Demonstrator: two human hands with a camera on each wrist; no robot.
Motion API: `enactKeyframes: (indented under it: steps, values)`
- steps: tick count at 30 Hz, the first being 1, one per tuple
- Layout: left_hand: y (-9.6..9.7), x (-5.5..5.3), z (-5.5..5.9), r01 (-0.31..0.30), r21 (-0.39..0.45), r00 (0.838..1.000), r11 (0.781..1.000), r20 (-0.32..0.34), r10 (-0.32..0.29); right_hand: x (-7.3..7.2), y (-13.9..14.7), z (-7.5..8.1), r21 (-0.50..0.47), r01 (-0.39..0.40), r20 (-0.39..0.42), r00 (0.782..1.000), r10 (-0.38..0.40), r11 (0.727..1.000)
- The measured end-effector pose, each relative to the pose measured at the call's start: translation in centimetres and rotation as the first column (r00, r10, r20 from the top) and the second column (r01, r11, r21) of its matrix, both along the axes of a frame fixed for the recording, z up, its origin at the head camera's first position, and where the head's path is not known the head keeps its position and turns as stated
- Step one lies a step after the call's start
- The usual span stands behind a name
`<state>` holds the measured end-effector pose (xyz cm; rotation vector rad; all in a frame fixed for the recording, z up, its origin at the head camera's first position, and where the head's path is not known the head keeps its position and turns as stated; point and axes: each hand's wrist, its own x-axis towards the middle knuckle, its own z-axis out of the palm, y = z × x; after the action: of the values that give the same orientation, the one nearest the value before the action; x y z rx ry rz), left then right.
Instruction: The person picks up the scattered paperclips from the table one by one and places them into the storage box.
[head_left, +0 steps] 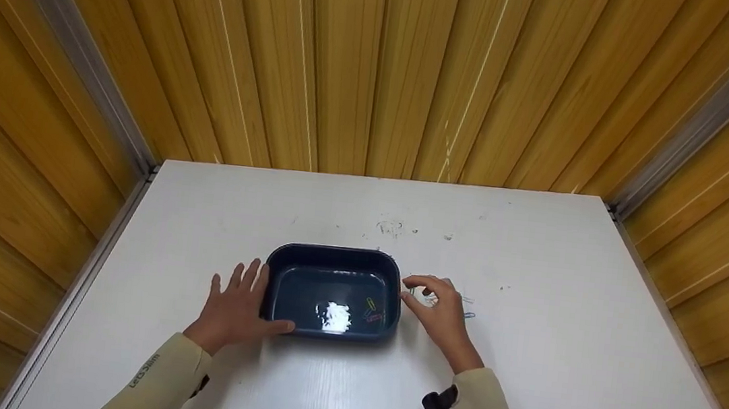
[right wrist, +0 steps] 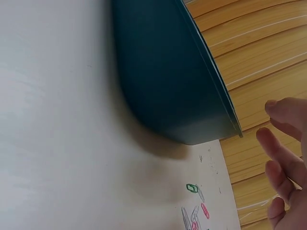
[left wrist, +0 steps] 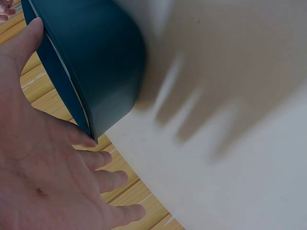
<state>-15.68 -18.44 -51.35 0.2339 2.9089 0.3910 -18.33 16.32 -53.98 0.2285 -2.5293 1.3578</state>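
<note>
A dark blue rectangular basin (head_left: pixel 328 292) sits on the white table. Inside it, toward the right, lie a yellow paper clip (head_left: pixel 371 304), a red one and a dark bluish one. My left hand (head_left: pixel 235 309) rests against the basin's left side, fingers spread and thumb laid over the front rim. Just off the right rim is my right hand (head_left: pixel 441 314), its thumb and forefinger apart with nothing visible between them. Below that hand, several loose paper clips lie on the table, among them a green clip (right wrist: pixel 192 188) and a red clip (right wrist: pixel 205 211); the hand hides some in the head view.
The white table (head_left: pixel 534 263) carries dark scuff marks near its back. Yellow wood-look panels (head_left: pixel 378 70) rise behind it and on both sides, with grey metal posts at the corners. A blue paper clip (head_left: pixel 469 315) lies to the right of the right hand.
</note>
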Motion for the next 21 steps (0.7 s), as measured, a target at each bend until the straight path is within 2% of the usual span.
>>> enactKeyframes:
  steps: [11,21]
  values:
    - [0.1,0.0,0.1,-0.004,-0.004,1.000,1.000,0.024,0.005,0.3,2.2,-0.1,-0.015,0.050,0.041,0.998,-0.050,0.999]
    - [0.0,-0.1,0.1,0.003,0.001,1.000,1.000,0.025,-0.003,0.6,4.0,-0.6,0.034,0.104,0.086,0.991,-0.107,0.994]
